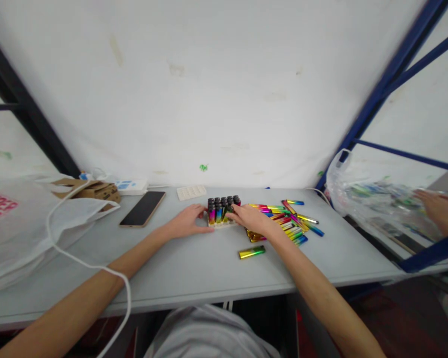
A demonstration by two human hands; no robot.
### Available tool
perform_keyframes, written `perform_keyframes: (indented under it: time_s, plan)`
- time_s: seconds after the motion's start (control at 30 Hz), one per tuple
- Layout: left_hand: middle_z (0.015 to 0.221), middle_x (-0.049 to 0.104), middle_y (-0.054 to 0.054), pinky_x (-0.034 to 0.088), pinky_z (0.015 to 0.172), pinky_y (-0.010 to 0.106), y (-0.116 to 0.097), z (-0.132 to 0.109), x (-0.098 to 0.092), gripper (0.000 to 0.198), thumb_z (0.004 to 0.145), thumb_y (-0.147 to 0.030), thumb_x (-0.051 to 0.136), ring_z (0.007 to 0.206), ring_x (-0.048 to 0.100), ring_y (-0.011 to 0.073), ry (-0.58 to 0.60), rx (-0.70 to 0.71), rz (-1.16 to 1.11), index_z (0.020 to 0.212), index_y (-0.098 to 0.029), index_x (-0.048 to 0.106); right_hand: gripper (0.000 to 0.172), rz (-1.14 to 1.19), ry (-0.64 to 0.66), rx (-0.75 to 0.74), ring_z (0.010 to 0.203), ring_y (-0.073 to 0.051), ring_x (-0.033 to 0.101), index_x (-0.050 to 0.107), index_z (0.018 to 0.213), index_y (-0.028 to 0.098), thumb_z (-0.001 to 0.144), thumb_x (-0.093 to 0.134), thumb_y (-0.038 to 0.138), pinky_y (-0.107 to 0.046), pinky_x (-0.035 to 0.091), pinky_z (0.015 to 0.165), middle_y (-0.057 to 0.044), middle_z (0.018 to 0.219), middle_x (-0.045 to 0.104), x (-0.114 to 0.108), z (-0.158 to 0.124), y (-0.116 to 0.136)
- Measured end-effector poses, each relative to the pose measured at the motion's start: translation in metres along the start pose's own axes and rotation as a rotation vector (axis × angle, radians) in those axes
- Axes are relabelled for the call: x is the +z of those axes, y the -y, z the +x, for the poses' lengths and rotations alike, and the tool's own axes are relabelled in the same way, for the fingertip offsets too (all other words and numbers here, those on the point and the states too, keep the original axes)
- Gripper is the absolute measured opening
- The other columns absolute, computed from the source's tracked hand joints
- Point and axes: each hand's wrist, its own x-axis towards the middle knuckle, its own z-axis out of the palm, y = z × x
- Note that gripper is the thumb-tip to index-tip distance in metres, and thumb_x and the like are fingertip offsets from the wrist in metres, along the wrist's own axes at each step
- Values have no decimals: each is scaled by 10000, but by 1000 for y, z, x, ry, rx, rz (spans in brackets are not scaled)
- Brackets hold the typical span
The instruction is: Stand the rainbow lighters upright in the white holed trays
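A small white tray [221, 224] stands on the grey table, filled with several upright rainbow-coloured lighters [221, 207] with black tops. My left hand [188, 221] rests against the tray's left side, fingers curled on its edge. My right hand [249, 216] reaches in from the right, its fingers pinched at a lighter in the tray's front right corner. A loose pile of lighters [289, 220] lies flat just right of my right hand. One yellow-green lighter [252, 252] lies alone nearer to me.
A dark phone [142, 209] and a white ribbed block [191, 192] lie left of the tray. A white bag [26, 223], cardboard box [93, 189] and power strip [129, 185] sit far left. A clear plastic bag [373, 201] is at right, with another person's hand [438, 206] beside a blue frame.
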Motion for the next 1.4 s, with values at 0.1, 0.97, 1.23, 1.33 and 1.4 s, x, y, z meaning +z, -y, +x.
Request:
perform_keyframes:
  time_s: [0.1, 0.97, 1.23, 1.33, 1.4]
  plan:
    - [916, 679, 80, 510, 807, 380, -1, 0, -1, 624, 753, -748, 729, 860, 655, 301, 0, 1, 4, 999, -176, 697, 324, -82, 21, 34, 778, -266, 710, 699, 1111, 170, 1076, 533, 446, -303, 418, 683, -152, 908, 766, 1, 2, 11]
    - [944, 701, 83, 521, 807, 361, 0, 0, -4, 699, 736, -755, 724, 874, 669, 295, 38, -27, 9, 1082, -148, 723, 293, 440, 31, -5, 1044, -245, 683, 702, 1226, 217, 1026, 615, 413, -373, 531, 945, -92, 1185, 743, -24, -117, -15]
    - [935, 722, 72, 517, 820, 345, 6, -6, -17, 617, 721, -683, 765, 873, 684, 283, 45, -40, 14, 1040, -157, 728, 430, 1050, -260, 137, 875, -203, 659, 704, 1002, 196, 907, 689, 615, -314, 530, 770, -56, 974, 696, -29, -44, -28]
    - [928, 717, 65, 517, 810, 341, 5, -7, -17, 620, 730, -688, 756, 864, 679, 278, 44, -48, 22, 1050, -158, 725, 480, 1303, -241, 150, 737, -169, 622, 617, 990, 227, 898, 637, 697, -289, 515, 661, -17, 856, 651, -24, -18, -16]
    - [923, 713, 66, 517, 800, 341, 5, -8, -16, 633, 728, -695, 754, 853, 679, 278, 42, -50, 25, 1052, -152, 724, 496, 1413, -226, 143, 618, -142, 547, 553, 1011, 254, 870, 649, 719, -261, 465, 574, 32, 742, 582, -18, -6, -7]
